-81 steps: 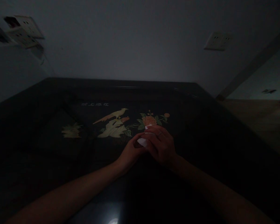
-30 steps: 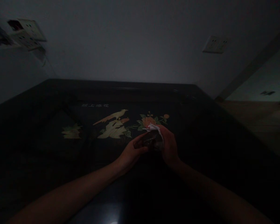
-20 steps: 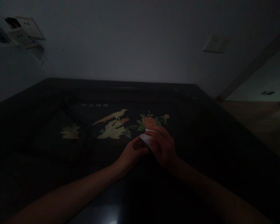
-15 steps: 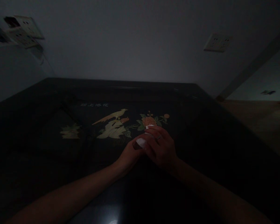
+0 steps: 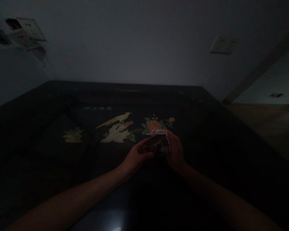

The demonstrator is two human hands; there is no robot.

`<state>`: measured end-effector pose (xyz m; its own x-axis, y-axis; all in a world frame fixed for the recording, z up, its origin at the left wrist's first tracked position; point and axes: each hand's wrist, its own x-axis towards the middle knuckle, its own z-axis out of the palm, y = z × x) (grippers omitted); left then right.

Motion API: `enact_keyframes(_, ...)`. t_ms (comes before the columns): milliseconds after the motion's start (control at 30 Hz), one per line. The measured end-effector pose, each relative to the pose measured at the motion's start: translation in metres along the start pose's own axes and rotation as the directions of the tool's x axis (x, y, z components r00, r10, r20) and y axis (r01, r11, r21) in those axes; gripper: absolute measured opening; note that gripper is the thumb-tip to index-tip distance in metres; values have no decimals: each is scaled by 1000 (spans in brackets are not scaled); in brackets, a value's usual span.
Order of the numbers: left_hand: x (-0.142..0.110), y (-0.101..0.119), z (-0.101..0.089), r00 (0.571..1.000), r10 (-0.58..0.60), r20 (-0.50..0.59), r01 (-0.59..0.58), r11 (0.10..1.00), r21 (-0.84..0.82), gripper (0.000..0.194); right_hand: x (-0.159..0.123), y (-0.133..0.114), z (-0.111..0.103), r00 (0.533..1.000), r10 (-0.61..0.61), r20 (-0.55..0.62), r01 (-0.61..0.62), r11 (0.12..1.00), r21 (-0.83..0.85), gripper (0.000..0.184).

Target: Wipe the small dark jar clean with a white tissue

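Note:
A dark, shiny object (image 5: 156,144), too dim to name by kind, is held between my two hands above the black table. My left hand (image 5: 137,155) grips its left end, the thumb along the near side and the fingers on the far side. A thin white tissue or cloth (image 5: 164,132) runs along the object's far and right edges. My right hand (image 5: 176,149) is wrapped round the right side with the white piece pressed against the object. Most of the right fingers are hidden behind the object and the cloth.
The black table (image 5: 125,86) stands against a pale wall (image 5: 135,41). Its top bears a bird picture (image 5: 115,120), a flower picture (image 5: 154,124) and pale characters (image 5: 97,108). Sockets (image 5: 225,44) are on the wall; a power strip (image 5: 26,33) is at left. Light is dim.
My right hand has moved from over the top of the object to its right side, carrying the white piece. More of the object's dark surface now shows. My left hand has hardly moved.

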<state>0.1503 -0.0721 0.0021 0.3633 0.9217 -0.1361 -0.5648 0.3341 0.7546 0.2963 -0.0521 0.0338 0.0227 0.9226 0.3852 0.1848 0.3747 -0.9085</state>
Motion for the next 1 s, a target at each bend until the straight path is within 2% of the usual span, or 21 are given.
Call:
enact_keyframes(100, 0, 1, 1, 1000, 2, -19, -2, 1000, 9, 65, -2, 5, 2, 998, 48, -46, -48, 999, 22, 33)
enact_keyframes(200, -1, 2, 2, 1000, -5, -30, 5, 1000, 11, 65, -4, 7, 4, 998, 65, -26, -63, 996, 60, 35)
enact_keyframes(267, -1, 2, 2, 999, -13, -31, 13, 1000, 4, 65, -5, 7, 4, 1000, -8, -1, 8, 999, 40, 37)
enact_keyframes(333, -1, 1, 2, 999, -16, -32, 16, 1000, -9, 65, -6, 5, 3, 989, -137, 51, 139, 990, -29, 38)
enact_keyframes(433, -1, 1, 1, 999, -6, -53, 6, 1000, -5, 61, -6, 1, -1, 923, -343, 175, 373, 907, -193, 34)
enact_keyframes(533, -1, 0, 2, 996, 16, -85, -14, 1000, 27, 56, -4, -1, -3, 824, -483, 296, 563, 754, -339, 33)
enact_keyframes(633, 0, 0, 2, 993, 8, -115, -4, 999, 37, 50, -2, -3, -3, 724, -574, 383, 690, 587, -424, 33)
enact_keyframes(700, 0, 0, 2, 993, 6, -120, -1, 999, 41, 44, -2, -3, -3, 690, -593, 414, 722, 530, -444, 32)
enact_keyframes(733, 0, 0, 3, 993, 8, -114, -3, 999, 43, 41, -2, -4, -3, 692, -592, 413, 721, 534, -442, 32)
enact_keyframes(800, 0, 0, 3, 996, 13, -87, -9, 999, 43, 38, -2, -5, -2, 726, -570, 385, 687, 602, -407, 32)
enact_keyframes(900, -1, 1, 3, 998, 16, -57, -14, 999, 38, 45, -1, -9, -1, 834, -474, 282, 546, 784, -295, 32)
enact_keyframes(1000, -2, 2, 3, 998, -10, -55, 12, 1000, 24, 56, 1, -12, 0, 947, -276, 161, 300, 942, -151, 33)
